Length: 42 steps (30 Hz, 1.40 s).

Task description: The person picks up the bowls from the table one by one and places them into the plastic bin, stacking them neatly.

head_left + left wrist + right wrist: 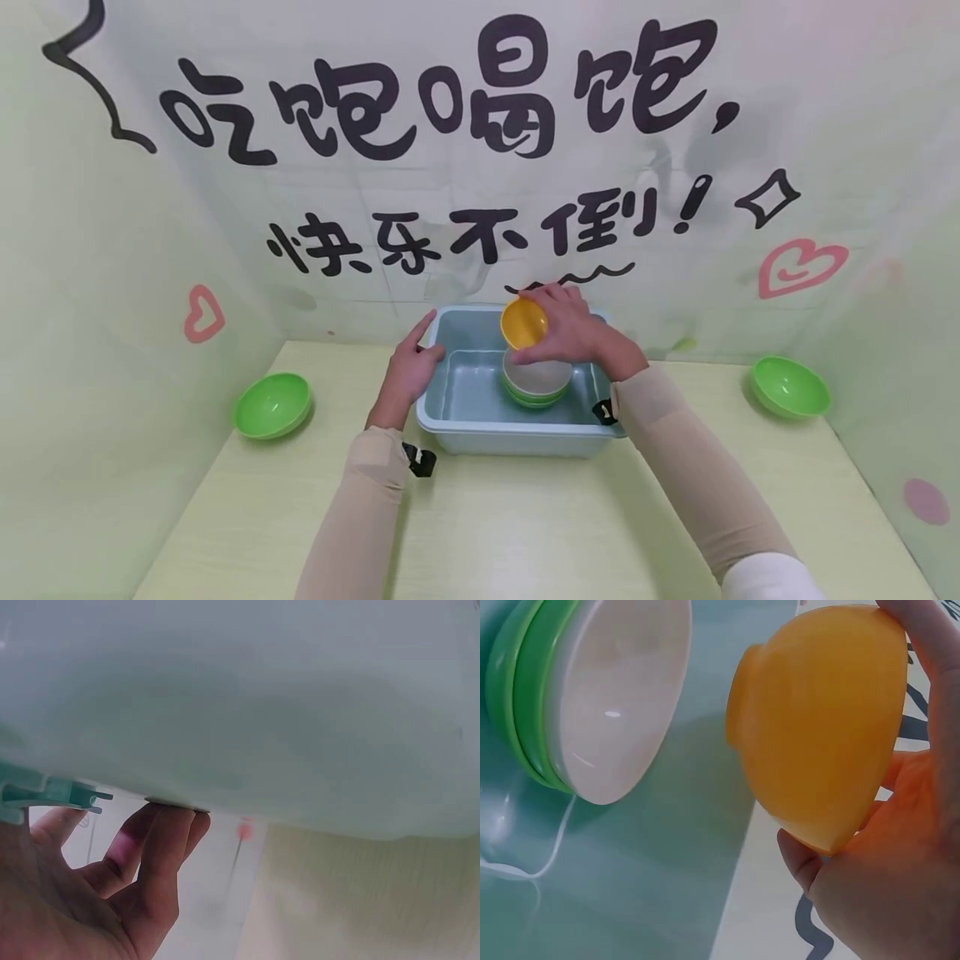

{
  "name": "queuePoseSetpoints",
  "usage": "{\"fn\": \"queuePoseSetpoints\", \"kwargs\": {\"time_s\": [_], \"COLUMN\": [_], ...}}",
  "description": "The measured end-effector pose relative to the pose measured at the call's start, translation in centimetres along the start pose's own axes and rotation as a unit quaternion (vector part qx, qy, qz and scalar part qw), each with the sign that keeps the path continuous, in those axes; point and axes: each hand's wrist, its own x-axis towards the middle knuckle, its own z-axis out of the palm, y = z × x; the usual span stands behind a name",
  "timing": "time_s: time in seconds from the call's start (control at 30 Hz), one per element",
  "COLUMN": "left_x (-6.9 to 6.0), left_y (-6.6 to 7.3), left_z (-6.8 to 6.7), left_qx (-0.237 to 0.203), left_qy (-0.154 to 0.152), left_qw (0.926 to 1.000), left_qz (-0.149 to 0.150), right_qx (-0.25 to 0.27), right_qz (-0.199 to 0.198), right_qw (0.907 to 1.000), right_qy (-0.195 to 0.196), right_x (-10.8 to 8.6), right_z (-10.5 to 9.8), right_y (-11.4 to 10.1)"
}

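A yellow-orange bowl (524, 323) (817, 727) is gripped by its rim in my right hand (567, 325) (892, 877), tilted above the blue-grey basin (510, 442). Inside the basin stands a stack with a white bowl (538, 379) (626, 697) on top of green bowls (534, 402) (532, 690). The held bowl is apart from that stack. My left hand (411, 367) (127, 892) holds the basin's left side, its fingertips against the outer wall in the left wrist view and its thumb at the rim.
One green bowl (273, 406) lies on the table (517, 525) at the left, another green bowl (790, 387) at the right. Behind the basin hangs a pale backdrop (450, 183) with black lettering and pink hearts.
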Motion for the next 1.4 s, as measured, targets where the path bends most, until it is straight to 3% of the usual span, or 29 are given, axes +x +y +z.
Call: {"fn": "queuePoseSetpoints", "kwargs": {"time_s": [0.37,0.67,1.17,1.4], "left_x": [-0.1,-0.3,-0.1,-0.2], "left_y": [0.1,0.1,0.2,0.1], "left_z": [0.2,0.1,0.2,0.0], "left_qx": [0.001,0.003,0.000,0.001], "left_qy": [0.006,0.001,0.000,0.004], "left_qw": [1.0000,1.0000,1.0000,1.0000], "left_qz": [0.001,0.001,-0.005,-0.003], "right_qx": [0.020,0.008,-0.067,-0.070], "right_qz": [-0.021,-0.009,-0.003,-0.005], "right_qw": [0.9996,0.9991,0.9947,0.9936], "right_qy": [-0.004,-0.042,-0.078,-0.089], "right_x": [0.2,0.3,0.1,0.2], "right_z": [1.2,2.5,3.0,3.5], "right_y": [0.3,0.5,0.5,0.7]}}
